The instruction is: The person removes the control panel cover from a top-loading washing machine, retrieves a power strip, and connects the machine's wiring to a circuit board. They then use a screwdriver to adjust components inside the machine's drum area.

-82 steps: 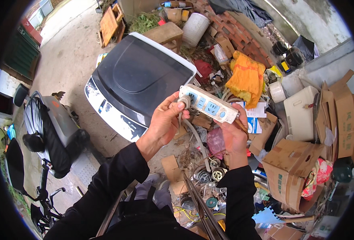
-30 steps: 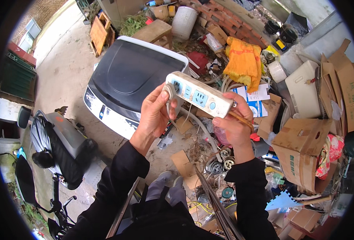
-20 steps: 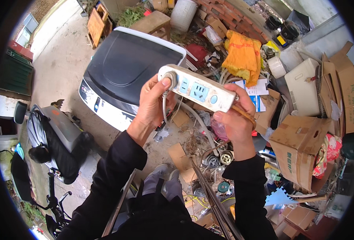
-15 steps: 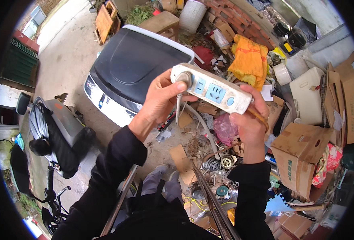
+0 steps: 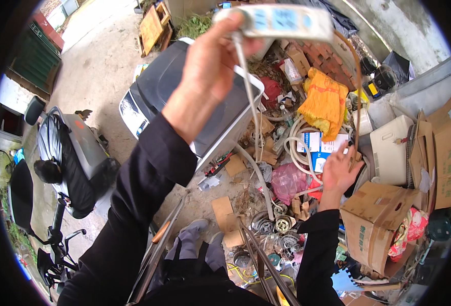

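Note:
My left hand grips one end of a white power strip with light-blue sockets, held high and blurred by motion. A plug sits in the socket by my thumb, and its pale cord hangs down past my wrist. From the strip's other end a brown cord drops toward my right hand. That hand is open, its fingers spread, near the cord's lower part; whether they touch is unclear. Behind my left arm stands a top-loading washing machine with a dark lid.
A cardboard box stands at the right, below a cream appliance casing. An orange-yellow bag, a pink plastic bag, a grey hose and metal parts litter the ground. A scooter stands at the left.
My left hand has raised the power strip up and away. My right hand has let go of the strip's other end, moved lower and opened its fingers.

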{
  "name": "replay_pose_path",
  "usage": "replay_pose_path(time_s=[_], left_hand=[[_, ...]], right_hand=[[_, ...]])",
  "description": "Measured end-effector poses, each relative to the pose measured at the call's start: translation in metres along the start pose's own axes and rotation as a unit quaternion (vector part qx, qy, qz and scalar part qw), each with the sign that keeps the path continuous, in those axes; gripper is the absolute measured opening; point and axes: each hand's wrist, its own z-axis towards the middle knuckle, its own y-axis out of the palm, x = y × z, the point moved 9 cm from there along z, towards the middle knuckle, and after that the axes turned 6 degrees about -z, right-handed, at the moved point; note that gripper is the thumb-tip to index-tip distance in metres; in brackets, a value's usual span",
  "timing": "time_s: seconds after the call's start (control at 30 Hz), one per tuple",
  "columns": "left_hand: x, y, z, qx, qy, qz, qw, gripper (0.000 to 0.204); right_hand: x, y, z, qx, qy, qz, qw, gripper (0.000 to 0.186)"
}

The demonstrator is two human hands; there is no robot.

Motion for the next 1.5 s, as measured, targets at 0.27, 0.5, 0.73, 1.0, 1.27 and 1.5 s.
replay_pose_path(time_s=[0.27, 0.5, 0.73, 1.0, 1.27, 1.5], left_hand=[[0.063, -0.164, 0.033, 0.192, 0.093, -0.019, 0.977, 0.041], [-0.012, -0.317, 0.003, 0.426, 0.023, -0.105, 0.898, 0.026], [-0.03, -0.373, -0.017, 0.451, -0.004, -0.083, 0.889, 0.033], [-0.002, -0.339, -0.051, 0.411, -0.254, 0.349, 0.803, 0.064], [0.003, -0.315, -0.036, 0.352, -0.235, 0.445, 0.789, 0.059], [0.005, -0.315, -0.039, 0.334, -0.215, 0.455, 0.797, 0.056]], right_hand=[[-0.015, -0.088, 0.062, 0.073, 0.082, 0.025, 0.994, 0.026], [0.079, -0.067, 0.091, 0.177, 0.05, 0.006, 0.983, 0.031], [0.149, -0.039, 0.089, 0.187, 0.172, -0.03, 0.967, 0.039], [0.18, -0.052, 0.043, 0.058, 0.284, -0.584, 0.759, 0.036], [0.303, -0.081, -0.092, -0.288, 0.521, -0.676, 0.435, 0.048], [0.365, -0.072, -0.11, -0.264, 0.247, -0.777, 0.515, 0.054]])
